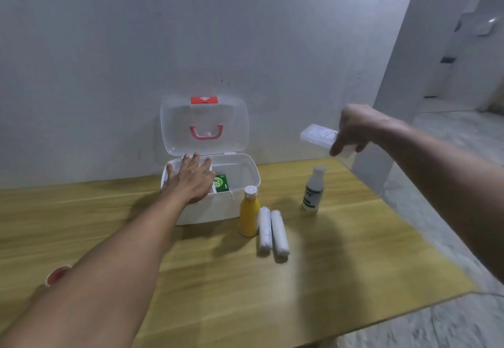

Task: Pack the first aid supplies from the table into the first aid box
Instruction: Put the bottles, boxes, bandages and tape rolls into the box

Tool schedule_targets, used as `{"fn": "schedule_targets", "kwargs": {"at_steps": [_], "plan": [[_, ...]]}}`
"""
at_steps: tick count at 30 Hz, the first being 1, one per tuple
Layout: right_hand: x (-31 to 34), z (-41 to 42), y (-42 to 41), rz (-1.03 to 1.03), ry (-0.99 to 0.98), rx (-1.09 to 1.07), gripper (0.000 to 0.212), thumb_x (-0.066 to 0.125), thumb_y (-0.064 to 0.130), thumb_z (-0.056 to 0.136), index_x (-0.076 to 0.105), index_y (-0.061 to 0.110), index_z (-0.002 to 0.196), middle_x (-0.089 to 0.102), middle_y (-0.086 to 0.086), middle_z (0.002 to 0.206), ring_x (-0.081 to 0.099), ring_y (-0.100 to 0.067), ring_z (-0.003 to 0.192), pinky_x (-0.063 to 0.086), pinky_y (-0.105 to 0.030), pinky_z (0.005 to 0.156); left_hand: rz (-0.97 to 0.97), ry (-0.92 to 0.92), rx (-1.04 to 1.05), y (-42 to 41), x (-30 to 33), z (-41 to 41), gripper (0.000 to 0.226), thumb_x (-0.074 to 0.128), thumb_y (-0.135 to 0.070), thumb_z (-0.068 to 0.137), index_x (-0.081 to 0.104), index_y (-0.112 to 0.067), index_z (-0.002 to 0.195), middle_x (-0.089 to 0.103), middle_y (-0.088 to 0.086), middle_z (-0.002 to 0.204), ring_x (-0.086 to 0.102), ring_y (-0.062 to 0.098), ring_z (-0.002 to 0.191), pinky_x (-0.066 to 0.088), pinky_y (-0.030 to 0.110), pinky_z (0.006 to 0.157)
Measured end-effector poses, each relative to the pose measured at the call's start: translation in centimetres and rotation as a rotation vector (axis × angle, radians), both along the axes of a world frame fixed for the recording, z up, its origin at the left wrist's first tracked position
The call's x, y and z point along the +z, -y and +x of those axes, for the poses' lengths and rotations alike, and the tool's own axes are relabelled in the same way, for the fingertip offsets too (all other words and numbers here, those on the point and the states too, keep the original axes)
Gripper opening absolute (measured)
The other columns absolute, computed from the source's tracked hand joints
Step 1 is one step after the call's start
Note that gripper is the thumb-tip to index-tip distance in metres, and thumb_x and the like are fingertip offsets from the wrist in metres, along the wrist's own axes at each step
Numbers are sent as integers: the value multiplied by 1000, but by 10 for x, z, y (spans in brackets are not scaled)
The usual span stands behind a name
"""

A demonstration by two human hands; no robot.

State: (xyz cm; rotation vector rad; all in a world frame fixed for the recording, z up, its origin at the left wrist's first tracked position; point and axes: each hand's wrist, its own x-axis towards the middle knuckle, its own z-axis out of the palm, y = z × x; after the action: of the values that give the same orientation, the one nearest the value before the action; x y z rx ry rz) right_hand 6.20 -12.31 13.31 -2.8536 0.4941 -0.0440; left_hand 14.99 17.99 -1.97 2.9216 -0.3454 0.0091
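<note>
Resting flat, fingers spread, left hand [191, 178] covers the first aid box [218, 208] — right hand [354, 126] grips a clear case [317, 133].

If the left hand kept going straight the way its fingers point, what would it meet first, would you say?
Probably the upright clear plastic lid of the open white first aid box: the left hand points at it over the box's left side, though depth is unclear.

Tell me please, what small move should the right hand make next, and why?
Probably carry the clear tray leftward and lower it into the open first aid box. The right hand holds it in the air beside the box, whose right part looks free, while the left hand rests flat over the left part.
</note>
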Motion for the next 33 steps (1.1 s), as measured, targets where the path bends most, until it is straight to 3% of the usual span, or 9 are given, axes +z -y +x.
{"fn": "schedule_targets", "kwargs": {"at_steps": [3, 7, 14, 20, 23, 27, 33], "plan": [[6, 18, -33, -56, -31, 97, 46, 93, 25, 53, 67, 0, 81, 70, -11, 67, 72, -26, 58, 61, -34, 58, -19, -3, 0, 1, 1, -2, 54, 13, -39, 101, 8, -28, 153, -6, 2, 163, -10, 21, 150, -7, 54, 119], [-10, 37, -80, -111, -63, 259, 57, 91, 29, 58, 69, 6, 104, 75, -10, 79, 73, -22, 71, 60, -31, 68, -25, -15, 1, 1, 3, -3, 54, 12, -37, 101, 8, -27, 154, -6, 2, 163, -11, 21, 150, -8, 53, 119], [-51, 60, -136, -182, -48, 457, 62, 88, 25, 61, 62, 1, 112, 67, -12, 104, 57, -24, 80, 52, -29, 74, -43, 6, -1, 0, 3, -3, 53, 13, -31, 102, 11, -21, 154, -3, 3, 164, -8, 22, 151, -5, 54, 120], [-78, 81, -152, -237, -67, 521, 58, 85, 34, 66, 63, 3, 110, 59, -5, 88, 55, -24, 77, 43, -27, 66, -50, 27, 11, 1, 1, -1, 53, 13, -34, 102, 14, -24, 153, 0, 3, 164, -6, 22, 151, -4, 54, 120], [-90, 88, -153, -180, -53, 517, 61, 85, 34, 65, 62, 2, 112, 63, -8, 94, 56, -24, 79, 46, -27, 67, -65, 28, 7, 1, 2, -1, 53, 14, -35, 102, 15, -24, 153, 0, 3, 164, -6, 22, 151, -4, 54, 120], [-105, 93, -158, -70, -34, 489, 68, 87, 37, 62, 63, 2, 115, 67, -11, 109, 62, -26, 93, 54, -31, 82, -51, 30, 1, 0, 1, -1, 52, 15, -35, 102, 15, -24, 153, -1, 3, 164, -7, 22, 151, -4, 54, 120], [-112, 92, -165, 154, 13, 439, 52, 87, 23, 65, 68, 1, 108, 72, -11, 102, 65, -23, 82, 55, -29, 74, -48, 32, 7, 0, 0, -1, 53, 15, -34, 101, 16, -24, 153, -1, 3, 164, -8, 22, 151, -4, 55, 120]]}}
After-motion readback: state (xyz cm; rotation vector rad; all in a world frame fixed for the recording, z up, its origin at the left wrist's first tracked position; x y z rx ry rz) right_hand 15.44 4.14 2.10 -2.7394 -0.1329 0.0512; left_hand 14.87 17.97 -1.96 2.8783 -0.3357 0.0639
